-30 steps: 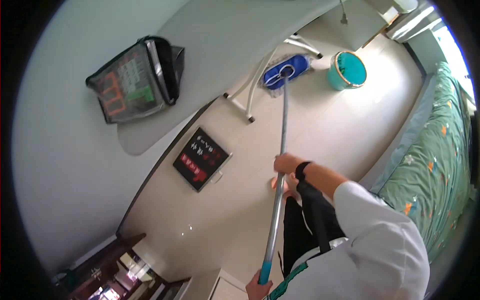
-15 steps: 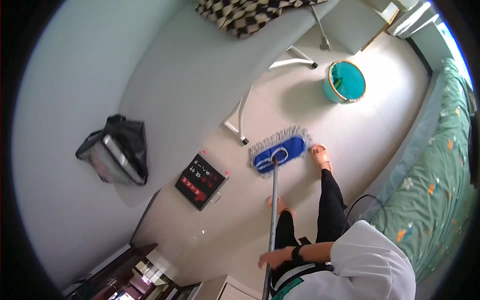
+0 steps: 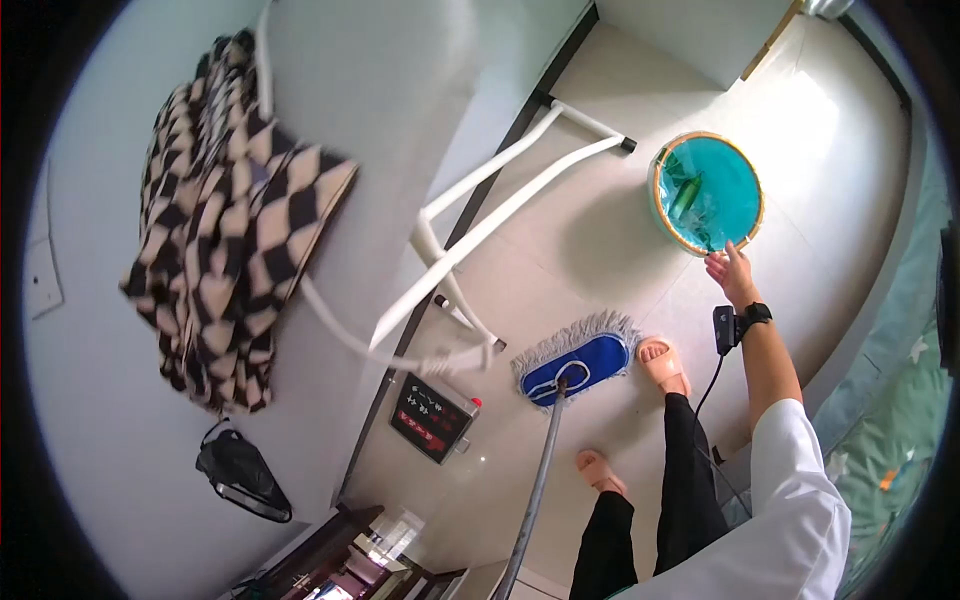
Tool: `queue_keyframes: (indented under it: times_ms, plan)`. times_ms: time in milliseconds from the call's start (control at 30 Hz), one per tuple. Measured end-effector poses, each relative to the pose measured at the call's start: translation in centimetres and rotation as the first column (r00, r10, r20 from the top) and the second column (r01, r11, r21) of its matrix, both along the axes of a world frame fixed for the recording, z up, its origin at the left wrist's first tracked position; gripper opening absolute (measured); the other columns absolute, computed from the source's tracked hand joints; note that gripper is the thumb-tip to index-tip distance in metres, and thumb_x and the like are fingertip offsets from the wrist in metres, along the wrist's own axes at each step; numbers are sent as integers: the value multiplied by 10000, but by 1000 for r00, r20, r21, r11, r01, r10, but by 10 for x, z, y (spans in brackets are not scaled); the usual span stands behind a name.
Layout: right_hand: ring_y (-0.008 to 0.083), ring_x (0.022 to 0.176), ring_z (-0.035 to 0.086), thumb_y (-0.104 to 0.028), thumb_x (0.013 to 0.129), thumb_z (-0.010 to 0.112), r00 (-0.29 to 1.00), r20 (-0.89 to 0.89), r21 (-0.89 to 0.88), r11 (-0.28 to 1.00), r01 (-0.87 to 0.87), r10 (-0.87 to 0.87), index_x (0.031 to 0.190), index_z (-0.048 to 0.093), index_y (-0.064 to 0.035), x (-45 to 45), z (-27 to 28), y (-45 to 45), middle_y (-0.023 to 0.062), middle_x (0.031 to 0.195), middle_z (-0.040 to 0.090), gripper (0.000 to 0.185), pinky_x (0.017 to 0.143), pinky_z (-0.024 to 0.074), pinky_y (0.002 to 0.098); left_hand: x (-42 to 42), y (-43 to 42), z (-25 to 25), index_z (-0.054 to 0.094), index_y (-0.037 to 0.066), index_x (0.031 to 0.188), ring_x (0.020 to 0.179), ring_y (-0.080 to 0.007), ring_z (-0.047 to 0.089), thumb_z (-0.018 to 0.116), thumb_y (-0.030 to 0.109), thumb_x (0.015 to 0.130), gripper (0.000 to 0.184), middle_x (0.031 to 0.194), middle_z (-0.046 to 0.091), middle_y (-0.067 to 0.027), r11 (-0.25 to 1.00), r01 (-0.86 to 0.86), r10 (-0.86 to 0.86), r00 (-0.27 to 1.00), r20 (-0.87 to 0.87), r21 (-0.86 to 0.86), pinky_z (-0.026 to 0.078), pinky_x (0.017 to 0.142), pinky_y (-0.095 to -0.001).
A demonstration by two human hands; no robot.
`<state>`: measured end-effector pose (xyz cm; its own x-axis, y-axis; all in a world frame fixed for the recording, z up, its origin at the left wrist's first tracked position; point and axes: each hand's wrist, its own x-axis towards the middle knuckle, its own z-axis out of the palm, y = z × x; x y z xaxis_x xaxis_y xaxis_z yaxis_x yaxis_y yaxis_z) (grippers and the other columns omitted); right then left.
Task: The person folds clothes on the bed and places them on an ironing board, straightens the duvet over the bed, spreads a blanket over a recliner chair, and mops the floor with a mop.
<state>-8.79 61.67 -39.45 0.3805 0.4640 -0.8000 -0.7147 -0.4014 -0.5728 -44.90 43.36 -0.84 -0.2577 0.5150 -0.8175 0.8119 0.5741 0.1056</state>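
My right hand reaches forward to the near rim of a turquoise trash bin, its fingers apart and nothing visible in them. The fingertips overlap the orange-brown rim; whether they touch it I cannot tell. A clear liner and something green, perhaps a wrapper or leaf, show inside the bin. A dust mop with a blue back and grey fringe lies flat on the floor before my feet. Its metal handle runs down past the bottom edge. My left hand is outside the view.
A white-legged folding table stands on the left, with a black-and-cream checked cloth on it. A black case with lettering lies on the floor. A bed with a green cover borders the right side.
My right hand has moved from beside the mop handle out to the bin's rim. The view has shifted, bringing the bin nearer and showing more of the table legs.
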Motion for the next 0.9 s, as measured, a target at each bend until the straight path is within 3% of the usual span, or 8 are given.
queue_keyframes:
  times_ms: [67, 133, 333, 400, 433, 667, 800, 900]
  plan:
    - [227, 824, 542, -427, 782, 531, 962, -120, -140, 955, -262, 247, 1049, 369, -111, 17, -17, -4, 99, 941, 488, 444, 664, 478, 394, 0, -11, 7, 482, 89, 1143, 822, -259, 560, 564, 244, 745, 435, 945, 578, -130, 999, 5, -6, 999, -36, -35, 428, 718, -388]
    - [246, 740, 550, -416, 793, 512, 960, -33, -343, 899, -271, 277, 1062, 376, -184, 8, -3, 2, 82, 904, 480, 380, 640, 476, 423, -21, -22, 37, 483, 89, 1141, 826, -259, 558, 561, 248, 747, 432, 948, 577, -129, 998, 10, -15, 995, -95, -58, 427, 719, -388]
    - [241, 717, 565, -234, 785, 529, 996, -18, -36, 995, -88, 87, 1003, 410, -95, -6, -57, 7, 99, 874, 494, 284, 580, 511, 333, -54, 16, 88, 485, 88, 1134, 838, -259, 555, 554, 259, 754, 422, 957, 572, -129, 995, 97, -103, 964, -246, -37, 426, 723, -388]
    - [198, 613, 557, -102, 736, 499, 971, 238, -175, 982, 67, -24, 893, 438, -55, 0, -95, 10, 83, 764, 507, 175, 498, 504, 284, -60, 51, 90, 486, 87, 1132, 842, -259, 553, 552, 263, 757, 419, 960, 571, -129, 988, 155, -154, 942, -299, -19, 426, 725, -388]
    - [157, 513, 519, -35, 686, 464, 923, 375, -191, 968, 163, -82, 815, 437, -46, -7, -49, 34, 57, 658, 485, 132, 428, 480, 248, -65, 61, 92, 487, 87, 1131, 844, -259, 553, 550, 265, 758, 418, 962, 570, -129, 981, 192, -188, 930, -316, -20, 425, 725, -388]
    - [141, 425, 471, -62, 692, 478, 914, 404, -91, 996, 5, 32, 754, 414, -44, 41, -77, 148, 34, 570, 435, 91, 402, 464, 261, -62, 245, 62, 490, 86, 1124, 857, -259, 549, 542, 278, 767, 409, 973, 565, -128, 777, 607, -505, 760, -409, 167, 424, 730, -388]
    - [187, 686, 548, -224, 793, 547, 983, 96, 298, 938, -178, 156, 895, 442, -4, 44, -100, 221, 106, 800, 518, 264, 649, 497, 296, -44, 328, 23, 492, 85, 1119, 865, -259, 546, 537, 286, 772, 404, 979, 562, -128, 630, 740, -595, 655, -466, 236, 423, 732, -387]
    - [216, 871, 506, -324, 800, 556, 992, 28, 264, 956, -129, 126, 1174, 301, -17, -7, -30, 226, 143, 1049, 488, 547, 785, 439, 378, -45, 343, 18, 494, 85, 1116, 871, -259, 544, 533, 292, 775, 401, 984, 560, -128, 600, 765, -626, 631, -459, 234, 422, 734, -387]
